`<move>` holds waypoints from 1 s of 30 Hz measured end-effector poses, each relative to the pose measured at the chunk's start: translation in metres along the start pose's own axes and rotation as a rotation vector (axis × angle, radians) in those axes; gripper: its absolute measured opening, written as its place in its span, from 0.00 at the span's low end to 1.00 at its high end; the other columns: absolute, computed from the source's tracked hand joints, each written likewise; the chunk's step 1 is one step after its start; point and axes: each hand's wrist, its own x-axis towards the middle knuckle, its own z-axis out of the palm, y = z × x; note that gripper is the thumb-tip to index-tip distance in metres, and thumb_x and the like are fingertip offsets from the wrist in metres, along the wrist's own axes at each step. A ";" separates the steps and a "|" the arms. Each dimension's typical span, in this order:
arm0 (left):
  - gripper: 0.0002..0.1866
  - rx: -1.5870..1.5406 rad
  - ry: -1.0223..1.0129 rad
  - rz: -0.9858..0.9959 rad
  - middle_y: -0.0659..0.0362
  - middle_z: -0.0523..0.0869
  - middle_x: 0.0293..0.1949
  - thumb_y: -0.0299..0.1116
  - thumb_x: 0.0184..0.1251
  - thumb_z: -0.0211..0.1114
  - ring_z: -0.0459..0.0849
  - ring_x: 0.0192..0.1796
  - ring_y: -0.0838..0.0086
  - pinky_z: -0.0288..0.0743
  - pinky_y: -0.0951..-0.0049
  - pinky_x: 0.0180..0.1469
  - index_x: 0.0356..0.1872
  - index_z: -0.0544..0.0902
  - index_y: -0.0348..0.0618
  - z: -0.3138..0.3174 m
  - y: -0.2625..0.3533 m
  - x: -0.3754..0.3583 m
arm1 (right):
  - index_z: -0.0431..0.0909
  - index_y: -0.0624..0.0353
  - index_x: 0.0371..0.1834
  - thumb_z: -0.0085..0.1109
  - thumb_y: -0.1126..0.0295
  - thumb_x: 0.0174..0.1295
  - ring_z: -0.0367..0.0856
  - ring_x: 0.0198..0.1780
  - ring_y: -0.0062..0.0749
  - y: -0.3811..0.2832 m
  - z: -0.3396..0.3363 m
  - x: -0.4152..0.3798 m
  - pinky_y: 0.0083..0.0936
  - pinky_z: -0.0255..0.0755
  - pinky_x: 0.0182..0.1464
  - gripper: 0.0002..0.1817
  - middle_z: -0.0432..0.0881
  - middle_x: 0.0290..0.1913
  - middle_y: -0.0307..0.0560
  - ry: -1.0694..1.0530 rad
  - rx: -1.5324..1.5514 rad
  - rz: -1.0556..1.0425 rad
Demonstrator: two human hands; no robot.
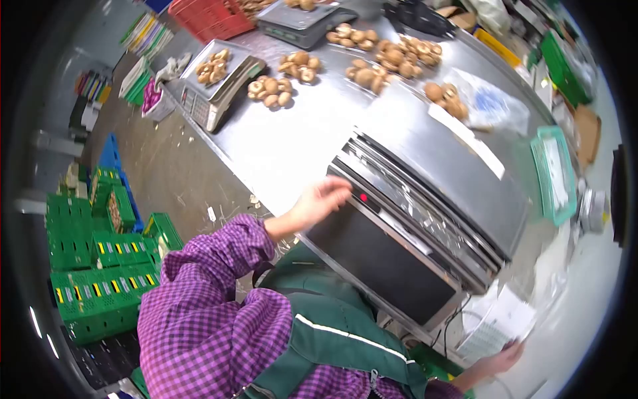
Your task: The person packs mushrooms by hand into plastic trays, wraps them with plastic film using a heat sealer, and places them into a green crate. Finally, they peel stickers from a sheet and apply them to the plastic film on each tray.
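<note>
My left hand [322,201] is over the near left corner of a wrapping machine [379,263], close to its small red light. Its fingers are loosely bent and slightly apart, with nothing visible between them. At the lower right, my right hand [500,360] reaches the edge of white papers [508,316] at a white basket [477,340]; its fingertips are blurred, so its grip is unclear. Clusters of brown mushrooms [270,92] lie on the steel table [266,143] beyond the machine. More mushrooms rest on the tray of a scale [219,100].
Green crates [106,292] are stacked on the floor at the left. A red crate [209,20] and a second scale [299,23] stand at the back. Clear plastic [488,103] lies right of the mushrooms, and a teal basket [555,176] stands at the far right.
</note>
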 end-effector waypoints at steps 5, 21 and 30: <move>0.15 0.072 0.607 0.248 0.63 0.83 0.39 0.37 0.66 0.61 0.77 0.42 0.82 0.71 0.77 0.45 0.48 0.80 0.37 -0.166 -0.001 0.078 | 0.71 0.68 0.52 0.54 0.69 0.62 0.74 0.35 0.20 -0.181 0.262 -0.113 0.15 0.71 0.38 0.17 0.77 0.41 0.45 -0.983 0.232 0.038; 0.31 -0.045 0.481 0.053 0.54 0.75 0.53 0.37 0.63 0.60 0.72 0.57 0.68 0.61 0.72 0.62 0.64 0.64 0.31 -0.389 -0.011 0.214 | 0.64 0.71 0.54 0.49 0.82 0.59 0.81 0.31 0.30 -0.152 0.657 -0.457 0.21 0.80 0.28 0.18 0.76 0.42 0.54 -1.732 -0.203 0.398; 0.37 -0.045 0.119 0.239 0.54 0.75 0.49 0.41 0.55 0.71 0.76 0.47 0.74 0.71 0.74 0.49 0.62 0.68 0.31 -0.256 0.094 0.132 | 0.64 0.69 0.60 0.42 0.78 0.62 0.80 0.35 0.26 -0.232 0.523 -0.281 0.19 0.79 0.36 0.21 0.79 0.39 0.47 -1.773 -0.151 0.021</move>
